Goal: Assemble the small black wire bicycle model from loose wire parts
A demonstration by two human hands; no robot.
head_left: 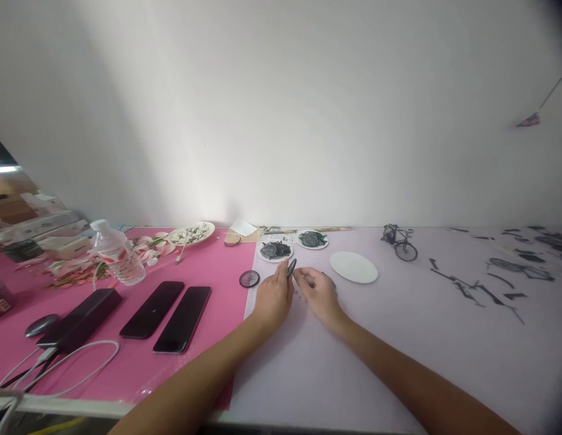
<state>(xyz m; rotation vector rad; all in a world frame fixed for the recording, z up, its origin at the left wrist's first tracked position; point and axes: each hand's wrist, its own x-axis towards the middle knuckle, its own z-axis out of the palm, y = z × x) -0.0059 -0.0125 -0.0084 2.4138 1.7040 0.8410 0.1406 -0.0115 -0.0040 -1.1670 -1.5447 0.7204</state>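
Observation:
My left hand pinches a small black toy wheel, which stands nearly edge-on between its fingers. Close on the right side of that wheel, my right hand has its thumb and fingers drawn together; anything in this pinch is too small to make out. Another spoked black wheel lies flat to the left, by the border of the pink and pale coverings. Just beyond my hands are a plate of black wheels and parts and a plate of dark green parts.
An oval white plate lies right of my hands. Farther right stand a small model bicycle and scattered black parts. On the pink side are two phones, a black power brick, cables and a plastic bottle. A wall rises behind.

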